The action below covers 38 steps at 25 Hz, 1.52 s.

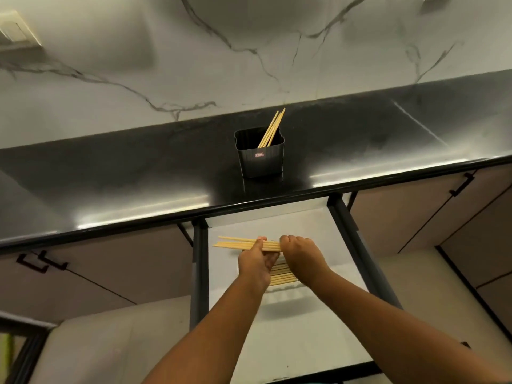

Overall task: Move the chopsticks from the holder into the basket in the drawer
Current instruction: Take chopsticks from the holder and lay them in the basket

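A black ribbed holder (260, 159) stands on the dark countertop with several wooden chopsticks (273, 128) leaning in it. Below it the drawer (304, 225) is pulled open. Over the drawer both hands hold a bundle of chopsticks (235, 243) level, tips pointing left. My left hand (256, 261) grips the bundle from below and my right hand (297, 254) grips its right end. Beneath the hands several more chopsticks (281, 277) lie in a white basket (282, 293), mostly hidden by my arms.
The glossy black countertop (138, 176) runs across the view below a marble wall. Dark drawer rails (199, 259) flank the drawer. Closed cabinet fronts with black handles (41, 261) sit left and right.
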### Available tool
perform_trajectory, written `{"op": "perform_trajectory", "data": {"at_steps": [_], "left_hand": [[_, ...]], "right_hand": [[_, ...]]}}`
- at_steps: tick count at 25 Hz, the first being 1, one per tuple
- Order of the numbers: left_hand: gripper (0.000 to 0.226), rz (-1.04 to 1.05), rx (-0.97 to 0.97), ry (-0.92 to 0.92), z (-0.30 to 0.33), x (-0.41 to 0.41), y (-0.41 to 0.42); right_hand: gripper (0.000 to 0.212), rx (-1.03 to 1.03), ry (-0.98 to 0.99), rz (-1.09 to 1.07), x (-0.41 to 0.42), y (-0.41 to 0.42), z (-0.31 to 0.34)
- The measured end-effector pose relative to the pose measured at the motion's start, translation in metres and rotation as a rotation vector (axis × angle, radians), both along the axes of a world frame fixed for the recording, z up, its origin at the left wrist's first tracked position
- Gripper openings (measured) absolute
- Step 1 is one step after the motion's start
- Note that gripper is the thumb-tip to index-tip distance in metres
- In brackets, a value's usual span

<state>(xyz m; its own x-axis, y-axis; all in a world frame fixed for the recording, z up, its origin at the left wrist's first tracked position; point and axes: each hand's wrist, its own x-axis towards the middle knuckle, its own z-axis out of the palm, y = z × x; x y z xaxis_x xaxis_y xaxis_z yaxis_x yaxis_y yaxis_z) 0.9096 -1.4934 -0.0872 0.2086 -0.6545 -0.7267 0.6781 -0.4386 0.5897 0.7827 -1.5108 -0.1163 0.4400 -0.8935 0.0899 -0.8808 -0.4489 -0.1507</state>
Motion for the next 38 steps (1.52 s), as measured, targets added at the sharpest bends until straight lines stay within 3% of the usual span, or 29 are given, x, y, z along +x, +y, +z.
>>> {"op": "perform_trajectory", "data": {"at_steps": [4,7,9,11,14,18,24,30,34,38], "left_hand": [[0.015,0.173,0.031,-0.058,-0.034,0.053,-0.016],[0.013,0.216,0.034,-0.296,-0.068,0.082,-0.019],[0.007,0.008,0.136,-0.538,-0.095,0.086,-0.014],[0.032,-0.320,0.242,-0.648,-0.119,0.079,-0.004],[0.059,-0.534,0.279,-0.591,-0.145,0.064,0.005],[0.041,-0.527,0.290,-0.669,-0.160,0.063,0.012],[0.036,-0.452,0.303,-0.705,-0.161,0.062,0.014],[0.015,-0.433,0.309,-0.828,-0.162,0.056,0.015],[0.034,-0.436,0.286,-0.793,-0.161,0.058,0.015],[0.047,-0.494,0.276,-0.714,-0.154,0.066,0.015]], "right_hand": [[0.026,0.183,0.067,0.006,-0.034,-0.018,-0.044],[0.038,0.288,0.191,-0.003,-0.049,-0.026,-0.072],[0.041,0.359,0.290,0.067,-0.042,-0.032,-0.089],[0.041,0.404,0.370,0.126,-0.029,-0.041,-0.102],[0.040,0.470,0.462,0.134,-0.021,-0.054,-0.115],[0.046,0.531,0.486,0.175,-0.026,-0.063,-0.123],[0.030,0.651,0.245,0.083,-0.024,-0.063,-0.124],[0.030,0.672,0.161,-0.002,-0.023,-0.060,-0.130],[0.042,0.744,0.138,0.030,-0.021,-0.055,-0.129],[0.045,0.748,0.054,-0.069,-0.018,-0.051,-0.119]]}}
